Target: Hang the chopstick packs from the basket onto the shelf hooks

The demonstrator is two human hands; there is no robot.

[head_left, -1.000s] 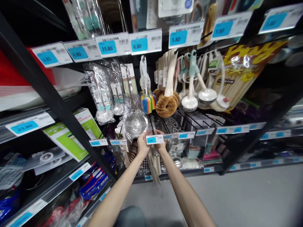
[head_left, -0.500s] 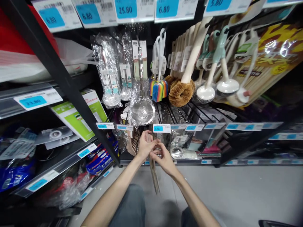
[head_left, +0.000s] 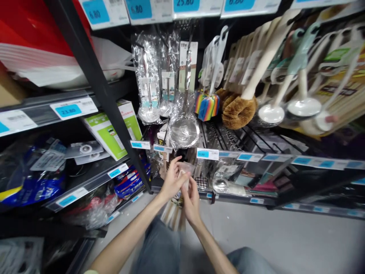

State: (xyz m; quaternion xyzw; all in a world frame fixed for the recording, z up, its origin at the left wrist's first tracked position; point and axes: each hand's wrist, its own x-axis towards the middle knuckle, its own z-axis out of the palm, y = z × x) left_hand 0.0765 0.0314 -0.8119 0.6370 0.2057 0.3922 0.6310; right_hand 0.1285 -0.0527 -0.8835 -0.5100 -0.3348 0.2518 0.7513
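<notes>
One left hand (head_left: 172, 179), one right hand (head_left: 192, 201), one clear pack (head_left: 173, 211) and two legs (head_left: 159, 245) can be counted. One wrapped strainer (head_left: 184, 131) is seen. Along the top, four tags (head_left: 148, 9) with numbers are shown. The brown brushes (head_left: 239, 112) are too bunched to be counted.

Packet (head_left: 172, 214) in hands (head_left: 172, 180), strainer (head_left: 184, 131) behind, brush (head_left: 238, 112) right

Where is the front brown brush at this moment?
In the head view, the brush hangs right of centre, between the striped utensils and the white ladles, above and right of the right hand.
</notes>
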